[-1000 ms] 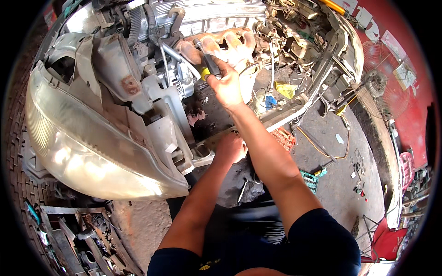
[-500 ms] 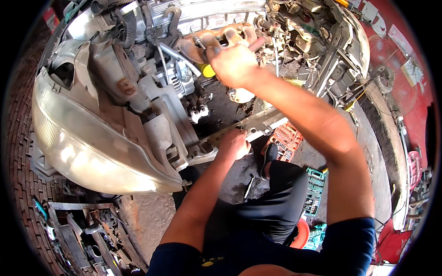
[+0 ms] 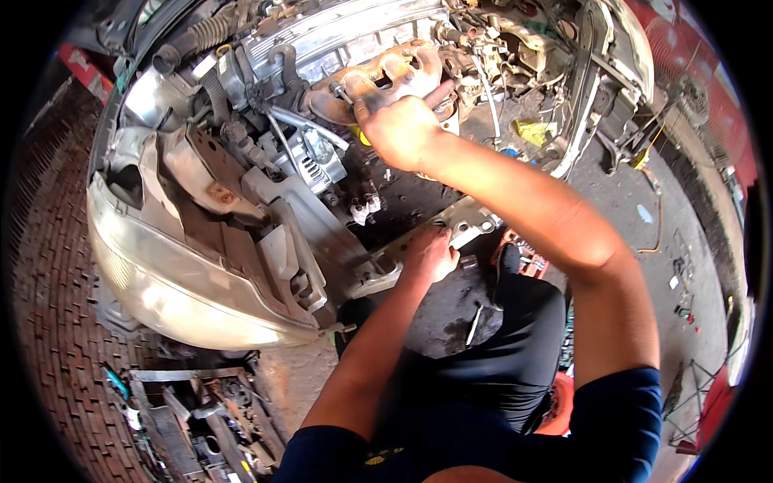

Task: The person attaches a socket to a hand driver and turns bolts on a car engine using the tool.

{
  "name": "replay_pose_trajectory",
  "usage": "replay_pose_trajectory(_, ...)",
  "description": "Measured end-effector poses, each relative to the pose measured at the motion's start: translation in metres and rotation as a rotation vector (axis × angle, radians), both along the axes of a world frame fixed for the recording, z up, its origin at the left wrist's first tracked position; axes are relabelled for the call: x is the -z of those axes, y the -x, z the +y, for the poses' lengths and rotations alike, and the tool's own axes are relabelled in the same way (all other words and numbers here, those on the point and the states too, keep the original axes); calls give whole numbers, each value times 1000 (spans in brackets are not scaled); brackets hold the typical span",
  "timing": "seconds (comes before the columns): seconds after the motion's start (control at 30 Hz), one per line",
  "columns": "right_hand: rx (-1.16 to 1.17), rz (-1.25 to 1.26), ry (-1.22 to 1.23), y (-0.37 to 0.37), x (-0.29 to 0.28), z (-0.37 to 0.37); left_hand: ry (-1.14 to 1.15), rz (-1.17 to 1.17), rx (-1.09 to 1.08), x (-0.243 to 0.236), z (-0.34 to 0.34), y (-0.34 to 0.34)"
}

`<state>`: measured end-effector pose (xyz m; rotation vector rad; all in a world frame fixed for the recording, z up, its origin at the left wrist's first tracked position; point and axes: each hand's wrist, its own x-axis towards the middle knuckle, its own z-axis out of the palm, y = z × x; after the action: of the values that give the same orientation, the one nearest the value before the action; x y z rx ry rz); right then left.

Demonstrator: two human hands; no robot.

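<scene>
My right hand (image 3: 398,133) is over the rusty exhaust manifold (image 3: 378,80) on the engine. Its fingers are mostly curled and one digit sticks out to the right. A short metal shaft (image 3: 341,93) shows beside the fingertips; what lies inside the grip is hidden. Lower down, my left hand (image 3: 432,256) is closed over the pale metal crossbar (image 3: 475,228) at the car's front, its fingertips partly out of sight. Next to that hand is a small metal cylinder (image 3: 468,262); I cannot tell whether the hand touches it.
A large cloudy headlight (image 3: 177,282) juts out at the left. The alternator (image 3: 312,163) sits below the manifold. On the floor lie a thin metal tool (image 3: 475,325) and an orange tool case (image 3: 531,259). Scrap parts fill a metal frame (image 3: 189,375) at lower left.
The view has shifted, so the car front and floor items sit differently in it. My right hand stays at the manifold, slightly lower against it. My left hand remains on the crossbar.
</scene>
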<state>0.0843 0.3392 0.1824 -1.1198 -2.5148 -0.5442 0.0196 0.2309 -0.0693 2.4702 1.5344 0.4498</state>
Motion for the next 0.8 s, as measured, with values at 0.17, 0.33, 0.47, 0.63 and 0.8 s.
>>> replay_pose_trajectory(0.17, -47, -165, -108, -7, -14, -5, -5, -31, 5, -8, 1, -5)
replay_pose_trajectory(0.33, -30, 252, 115, -18, 30, -34, 36, -13, 23, -10, 2, -3)
replay_pose_trajectory(0.47, -43, 558, 380, -5, 58, -45, 107, -148, 36, 3, 7, 4)
replay_pose_trajectory(0.63, -151, 796, 537, 1, 76, -28, 158, -265, 126, 3, 8, 5)
replay_pose_trajectory(0.8, -155, 915, 586, -7, 94, -29, 138, -224, 173, -8, 4, 2)
